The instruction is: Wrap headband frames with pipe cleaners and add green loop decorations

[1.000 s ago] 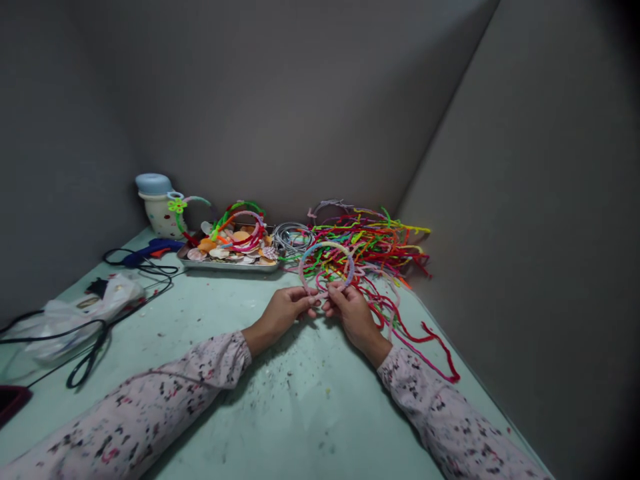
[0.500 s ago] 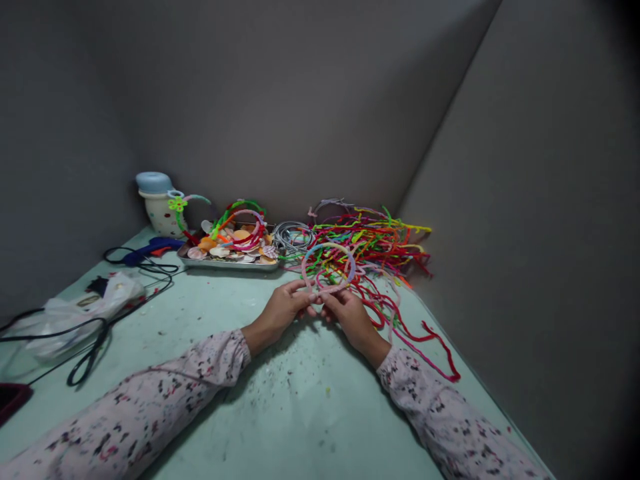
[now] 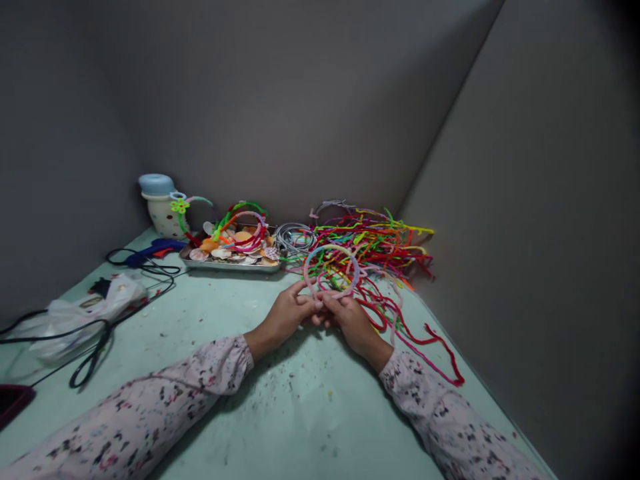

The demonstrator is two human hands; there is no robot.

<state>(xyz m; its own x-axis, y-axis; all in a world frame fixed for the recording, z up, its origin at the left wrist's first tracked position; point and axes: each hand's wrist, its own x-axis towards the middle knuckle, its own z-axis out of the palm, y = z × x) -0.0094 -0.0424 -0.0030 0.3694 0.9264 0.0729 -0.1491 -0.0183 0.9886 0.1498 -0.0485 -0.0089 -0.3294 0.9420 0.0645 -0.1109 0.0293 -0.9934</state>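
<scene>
Watching from my end, the left hand [image 3: 291, 309] and right hand [image 3: 353, 321] both have the fuzzy ring [image 3: 357, 272] pinched at its bottom, in front and to the right of the metal tray [image 3: 233, 267]. My worry: if either pinch slackens it might spring out of shape, or snag the stem pile [image 3: 375, 241] right of the tray if it drifts back. Looks-wise it's roundish, pastel pink, blue, cream and lilac.
</scene>
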